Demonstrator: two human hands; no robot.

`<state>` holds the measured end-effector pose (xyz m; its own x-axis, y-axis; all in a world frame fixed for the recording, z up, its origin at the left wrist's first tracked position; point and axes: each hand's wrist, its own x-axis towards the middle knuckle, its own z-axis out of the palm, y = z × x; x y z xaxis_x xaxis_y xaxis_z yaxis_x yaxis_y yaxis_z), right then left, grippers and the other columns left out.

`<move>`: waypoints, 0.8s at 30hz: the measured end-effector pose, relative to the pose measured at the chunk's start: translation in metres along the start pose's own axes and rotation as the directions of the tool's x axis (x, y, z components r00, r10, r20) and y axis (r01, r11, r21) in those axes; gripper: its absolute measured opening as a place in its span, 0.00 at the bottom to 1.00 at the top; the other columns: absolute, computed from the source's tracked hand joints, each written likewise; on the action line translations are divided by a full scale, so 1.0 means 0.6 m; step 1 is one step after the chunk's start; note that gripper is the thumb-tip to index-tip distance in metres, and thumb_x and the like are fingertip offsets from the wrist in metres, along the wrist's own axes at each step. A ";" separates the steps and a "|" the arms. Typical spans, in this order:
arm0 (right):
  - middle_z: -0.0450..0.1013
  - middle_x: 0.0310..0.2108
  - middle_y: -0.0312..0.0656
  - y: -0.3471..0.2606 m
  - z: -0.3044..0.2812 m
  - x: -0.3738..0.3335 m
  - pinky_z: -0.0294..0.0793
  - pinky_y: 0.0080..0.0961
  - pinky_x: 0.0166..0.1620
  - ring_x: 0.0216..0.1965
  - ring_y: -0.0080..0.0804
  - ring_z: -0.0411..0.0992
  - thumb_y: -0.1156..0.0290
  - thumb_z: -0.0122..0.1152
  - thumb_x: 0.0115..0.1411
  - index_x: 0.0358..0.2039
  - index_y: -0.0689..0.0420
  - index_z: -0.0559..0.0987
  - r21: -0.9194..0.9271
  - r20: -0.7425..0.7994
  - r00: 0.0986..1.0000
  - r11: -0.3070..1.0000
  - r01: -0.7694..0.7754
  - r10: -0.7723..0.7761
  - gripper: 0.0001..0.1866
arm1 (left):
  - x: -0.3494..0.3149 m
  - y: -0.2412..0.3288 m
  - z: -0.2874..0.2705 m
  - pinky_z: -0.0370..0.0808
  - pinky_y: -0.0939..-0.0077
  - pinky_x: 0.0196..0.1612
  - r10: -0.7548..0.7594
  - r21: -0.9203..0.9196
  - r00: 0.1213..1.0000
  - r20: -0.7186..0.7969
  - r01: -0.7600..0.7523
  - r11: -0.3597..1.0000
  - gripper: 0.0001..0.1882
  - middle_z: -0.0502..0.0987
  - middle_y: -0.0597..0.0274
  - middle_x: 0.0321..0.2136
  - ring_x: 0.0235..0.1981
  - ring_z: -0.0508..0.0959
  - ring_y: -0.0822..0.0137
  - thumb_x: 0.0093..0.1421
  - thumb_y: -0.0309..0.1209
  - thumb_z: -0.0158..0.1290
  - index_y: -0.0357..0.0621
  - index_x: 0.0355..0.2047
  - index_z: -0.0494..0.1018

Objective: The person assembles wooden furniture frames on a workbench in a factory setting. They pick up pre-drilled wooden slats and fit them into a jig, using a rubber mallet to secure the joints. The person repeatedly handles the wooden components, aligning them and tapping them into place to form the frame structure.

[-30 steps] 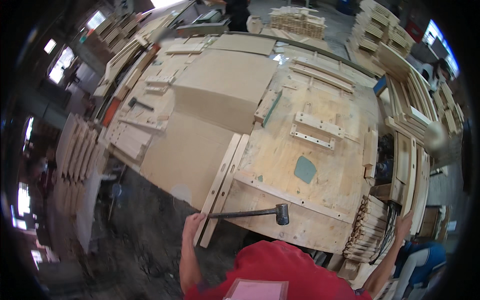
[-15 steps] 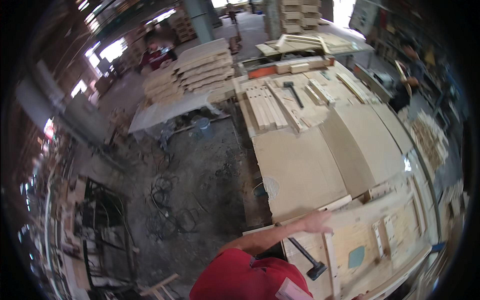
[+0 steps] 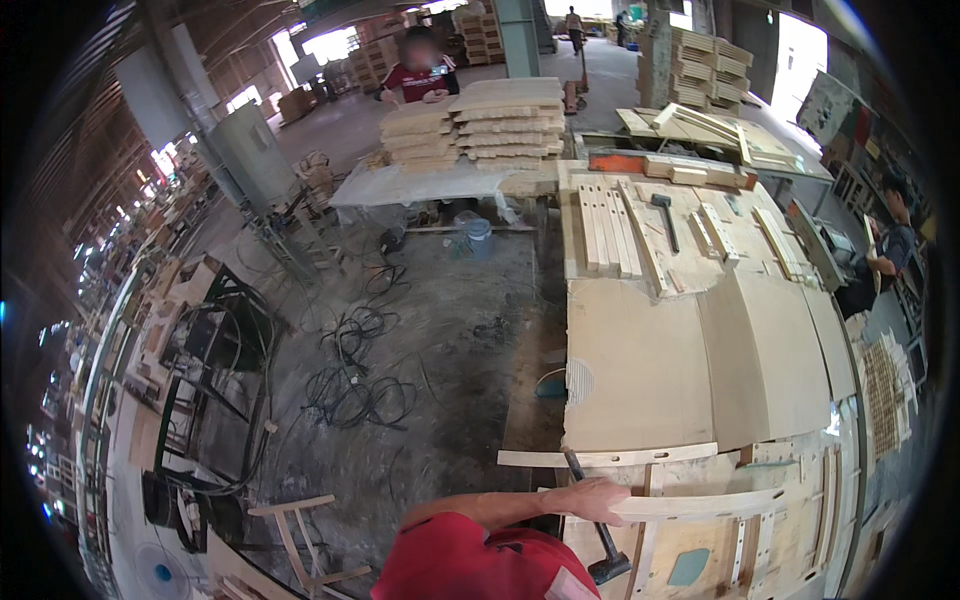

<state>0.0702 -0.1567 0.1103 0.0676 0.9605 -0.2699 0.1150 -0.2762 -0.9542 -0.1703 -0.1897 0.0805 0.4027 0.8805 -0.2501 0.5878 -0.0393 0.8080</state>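
My left hand point(image 3: 592, 499), at the end of a bare forearm from a red sleeve, is closed around the left part of a pale slotted wooden rail point(image 3: 705, 506). The rail lies across a wooden frame on the bench. A black-headed hammer point(image 3: 609, 568) slants beneath or beside that hand; the fingers hide the middle of its handle. Another slotted rail point(image 3: 625, 457) lies just beyond, along the cardboard's near edge. A grey-green patch point(image 3: 688, 567) shows on the plywood inside the frame. My right hand is out of view.
Brown cardboard point(image 3: 640, 360) covers the bench's middle. Farther back lie wooden strips point(image 3: 608, 230) and a second hammer point(image 3: 667, 222). Stacked panels point(image 3: 510, 120) stand on another table, with a person point(image 3: 420, 80) behind. Another person point(image 3: 885, 250) works at right. Cables point(image 3: 355, 395) coil on the floor.
The view has turned left and lifted, so the bench sits farther right and lower. The rail by my left hand, blurred before, now shows clearly. My right fingertips have left the view.
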 end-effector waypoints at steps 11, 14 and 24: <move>0.72 0.54 0.50 -0.008 0.032 0.007 0.69 0.37 0.58 0.55 0.43 0.71 0.54 0.66 0.59 0.62 0.62 0.70 -0.021 0.164 0.985 0.998 0.055 -0.051 0.35 | 0.018 0.059 0.084 0.75 0.50 0.45 0.075 -0.062 0.988 -0.132 -0.084 0.995 0.28 0.79 0.40 0.34 0.41 0.80 0.42 0.49 0.46 0.62 0.37 0.44 0.73; 0.72 0.55 0.51 -0.012 0.031 0.007 0.69 0.37 0.58 0.55 0.43 0.71 0.54 0.66 0.59 0.62 0.62 0.70 -0.023 0.177 0.982 0.997 0.074 -0.069 0.36 | 0.030 0.096 0.095 0.75 0.49 0.43 0.102 -0.020 0.990 -0.098 -0.104 0.994 0.28 0.79 0.40 0.32 0.39 0.80 0.42 0.49 0.45 0.63 0.37 0.44 0.73; 0.72 0.55 0.52 -0.020 0.028 -0.001 0.69 0.38 0.59 0.56 0.45 0.71 0.54 0.66 0.59 0.62 0.63 0.70 -0.021 0.228 0.969 0.995 0.098 -0.091 0.36 | 0.025 0.111 0.132 0.74 0.50 0.39 0.132 -0.008 0.988 -0.085 -0.134 0.991 0.29 0.78 0.40 0.27 0.35 0.79 0.41 0.44 0.46 0.63 0.34 0.38 0.73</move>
<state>0.0521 -0.1533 0.1200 -0.1708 0.9638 -0.2046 0.1419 -0.1815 -0.9731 -0.0696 -0.2167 0.0885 0.4156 0.9046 -0.0944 0.5232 -0.1529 0.8384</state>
